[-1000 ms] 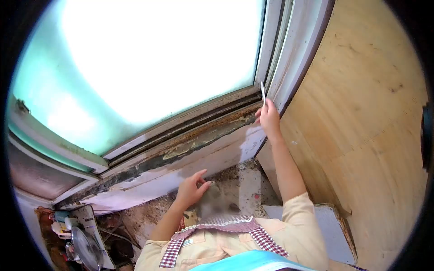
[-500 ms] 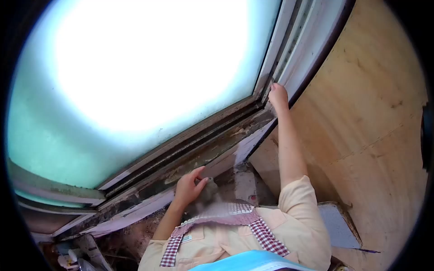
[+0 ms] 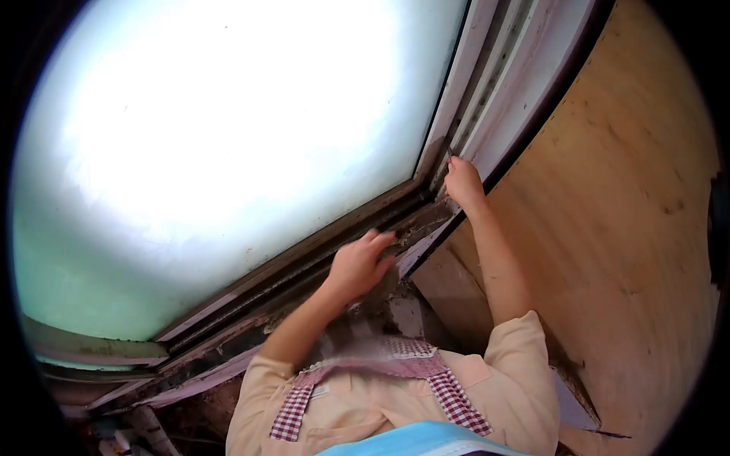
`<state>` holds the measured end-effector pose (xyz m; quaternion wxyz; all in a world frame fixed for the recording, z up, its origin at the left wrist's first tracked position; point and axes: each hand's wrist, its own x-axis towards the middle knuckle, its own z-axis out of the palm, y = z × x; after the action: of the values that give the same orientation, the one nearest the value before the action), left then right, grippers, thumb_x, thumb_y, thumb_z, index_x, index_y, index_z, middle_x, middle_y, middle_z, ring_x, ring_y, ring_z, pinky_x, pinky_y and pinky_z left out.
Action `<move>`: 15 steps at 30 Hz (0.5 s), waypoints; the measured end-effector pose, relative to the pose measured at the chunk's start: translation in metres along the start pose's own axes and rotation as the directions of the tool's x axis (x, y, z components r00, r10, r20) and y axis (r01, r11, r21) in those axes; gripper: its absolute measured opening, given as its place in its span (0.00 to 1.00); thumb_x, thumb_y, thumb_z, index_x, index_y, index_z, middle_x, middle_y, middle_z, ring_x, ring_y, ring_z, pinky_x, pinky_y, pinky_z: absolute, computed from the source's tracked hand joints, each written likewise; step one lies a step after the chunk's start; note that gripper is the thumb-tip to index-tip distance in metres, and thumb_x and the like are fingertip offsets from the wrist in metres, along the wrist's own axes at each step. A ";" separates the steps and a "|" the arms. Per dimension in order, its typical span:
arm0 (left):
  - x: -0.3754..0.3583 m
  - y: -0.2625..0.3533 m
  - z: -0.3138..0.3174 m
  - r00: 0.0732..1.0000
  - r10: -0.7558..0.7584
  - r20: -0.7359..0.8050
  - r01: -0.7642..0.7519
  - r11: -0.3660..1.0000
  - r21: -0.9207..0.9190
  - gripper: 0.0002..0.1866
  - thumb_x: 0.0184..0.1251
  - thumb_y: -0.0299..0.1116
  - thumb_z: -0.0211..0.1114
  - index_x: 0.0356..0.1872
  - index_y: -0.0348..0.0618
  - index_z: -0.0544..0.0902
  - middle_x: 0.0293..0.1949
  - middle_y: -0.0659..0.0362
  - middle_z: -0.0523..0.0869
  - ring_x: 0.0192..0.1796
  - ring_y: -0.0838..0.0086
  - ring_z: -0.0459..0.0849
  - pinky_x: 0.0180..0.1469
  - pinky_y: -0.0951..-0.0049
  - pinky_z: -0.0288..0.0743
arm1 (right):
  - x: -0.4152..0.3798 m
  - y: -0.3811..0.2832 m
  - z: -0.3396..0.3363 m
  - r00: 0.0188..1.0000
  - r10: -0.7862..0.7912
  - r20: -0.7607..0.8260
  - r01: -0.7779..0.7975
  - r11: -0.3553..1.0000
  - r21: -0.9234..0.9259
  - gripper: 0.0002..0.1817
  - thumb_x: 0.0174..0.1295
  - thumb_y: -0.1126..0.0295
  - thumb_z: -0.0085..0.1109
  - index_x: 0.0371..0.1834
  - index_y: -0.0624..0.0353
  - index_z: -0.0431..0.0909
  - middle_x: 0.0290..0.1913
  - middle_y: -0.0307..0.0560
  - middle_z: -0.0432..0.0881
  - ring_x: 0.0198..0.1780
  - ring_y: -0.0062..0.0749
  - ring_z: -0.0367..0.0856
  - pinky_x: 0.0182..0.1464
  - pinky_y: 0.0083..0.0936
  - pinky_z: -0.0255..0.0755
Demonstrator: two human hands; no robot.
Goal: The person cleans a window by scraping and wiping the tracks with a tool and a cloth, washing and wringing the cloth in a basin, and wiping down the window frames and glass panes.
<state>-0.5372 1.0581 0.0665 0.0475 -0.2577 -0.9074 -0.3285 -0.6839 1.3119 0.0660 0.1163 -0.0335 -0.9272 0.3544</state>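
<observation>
A large frosted window pane point(image 3: 228, 137) glows brightly, set in a dirty frame. My right hand point(image 3: 462, 182) is closed at the frame's lower right corner, by the vertical side track point(image 3: 487, 80). A thin dark tool point(image 3: 449, 150) pokes up from its fingers; most of it is hidden. Over the grimy sill point(image 3: 304, 292), my left hand point(image 3: 361, 262) is held with its fingers apart and slightly blurred, and nothing shows in it.
A wooden panel point(image 3: 608, 197) rises along the right side. Below the sill at the lower left lie cluttered objects point(image 3: 122, 441), too dark to make out. A checkered apron point(image 3: 456, 395) and a blue mask edge point(image 3: 418, 441) show at the bottom.
My left hand has moved up and to the right, from below the sill to over it. My right hand has shifted slightly down and left in view, still closed around the thin tool.
</observation>
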 end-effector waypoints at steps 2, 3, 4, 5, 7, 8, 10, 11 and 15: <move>0.051 0.022 0.004 0.998 0.067 -0.007 -0.065 0.980 0.187 0.17 0.59 0.32 0.59 0.50 0.42 0.76 0.43 0.53 0.77 0.38 0.57 0.82 0.38 0.62 0.77 | 0.002 -0.011 -0.004 0.996 0.084 0.032 -0.083 0.996 -0.020 0.12 0.60 0.71 0.46 0.38 0.69 0.76 0.38 0.65 0.79 0.44 0.61 0.76 0.46 0.44 0.70; 0.080 0.031 0.006 0.996 0.094 0.003 -0.092 0.957 0.277 0.16 0.59 0.31 0.58 0.48 0.40 0.77 0.45 0.53 0.77 0.38 0.58 0.83 0.37 0.63 0.77 | 0.002 -0.018 -0.007 0.992 0.116 0.049 -0.114 0.992 -0.045 0.12 0.60 0.71 0.47 0.38 0.68 0.77 0.39 0.66 0.79 0.45 0.61 0.77 0.47 0.44 0.70; 0.107 0.038 0.007 0.993 0.121 0.013 -0.118 0.924 0.363 0.15 0.58 0.29 0.56 0.47 0.39 0.78 0.46 0.53 0.77 0.38 0.60 0.83 0.36 0.64 0.77 | 0.000 -0.031 -0.013 0.989 0.130 0.070 -0.122 0.987 -0.103 0.12 0.59 0.71 0.47 0.38 0.68 0.77 0.40 0.66 0.79 0.46 0.60 0.77 0.48 0.43 0.70; 0.133 0.048 0.005 0.987 0.158 0.042 -0.159 0.866 0.474 0.14 0.58 0.29 0.56 0.46 0.39 0.78 0.46 0.53 0.77 0.38 0.62 0.84 0.35 0.66 0.78 | 0.001 -0.038 -0.018 0.986 0.139 0.088 -0.123 0.979 -0.164 0.12 0.59 0.70 0.48 0.39 0.68 0.78 0.41 0.66 0.79 0.47 0.60 0.77 0.49 0.43 0.70; 0.172 0.054 0.002 0.971 0.232 0.059 -0.217 0.749 0.627 0.14 0.58 0.28 0.56 0.44 0.39 0.80 0.47 0.54 0.77 0.38 0.66 0.84 0.35 0.68 0.78 | 0.006 -0.038 -0.021 0.976 0.176 0.131 -0.169 0.983 -0.064 0.13 0.59 0.70 0.48 0.39 0.67 0.78 0.44 0.65 0.79 0.49 0.59 0.77 0.50 0.42 0.70; 0.188 0.050 0.006 0.960 0.277 0.047 -0.236 0.702 0.672 0.13 0.58 0.29 0.56 0.43 0.39 0.80 0.47 0.55 0.77 0.38 0.67 0.84 0.35 0.69 0.78 | 0.007 -0.040 -0.021 0.974 0.183 0.132 -0.178 0.983 -0.052 0.13 0.59 0.70 0.49 0.39 0.67 0.79 0.45 0.65 0.79 0.50 0.58 0.77 0.50 0.42 0.70; 0.210 0.039 0.010 0.929 0.366 0.054 -0.280 0.599 0.751 0.12 0.58 0.29 0.56 0.42 0.40 0.81 0.47 0.55 0.77 0.39 0.69 0.84 0.35 0.71 0.78 | 0.005 -0.048 -0.021 0.976 0.188 0.110 -0.182 0.981 -0.069 0.12 0.58 0.70 0.51 0.40 0.66 0.79 0.46 0.65 0.79 0.51 0.57 0.76 0.51 0.42 0.70; 0.217 0.033 0.011 0.911 0.407 0.074 -0.307 0.545 0.780 0.12 0.58 0.29 0.56 0.42 0.40 0.81 0.48 0.56 0.77 0.40 0.69 0.84 0.35 0.71 0.78 | 0.001 -0.055 -0.020 0.978 0.188 0.090 -0.179 0.979 -0.098 0.12 0.58 0.70 0.52 0.40 0.66 0.79 0.46 0.65 0.79 0.52 0.57 0.76 0.52 0.43 0.70; 0.217 0.048 -0.001 0.942 0.254 0.218 -0.320 0.490 0.811 0.12 0.58 0.30 0.57 0.42 0.42 0.81 0.50 0.56 0.77 0.42 0.71 0.84 0.36 0.72 0.78 | 0.010 -0.031 -0.014 0.988 0.117 0.104 -0.101 0.984 -0.146 0.12 0.61 0.71 0.46 0.39 0.66 0.79 0.25 0.56 0.78 0.22 0.41 0.76 0.23 0.35 0.69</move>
<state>-0.7009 1.1836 0.1502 0.1871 -0.3619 -0.8980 0.1659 -0.6899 1.2993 0.0985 0.0418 -0.0722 -0.9518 0.2953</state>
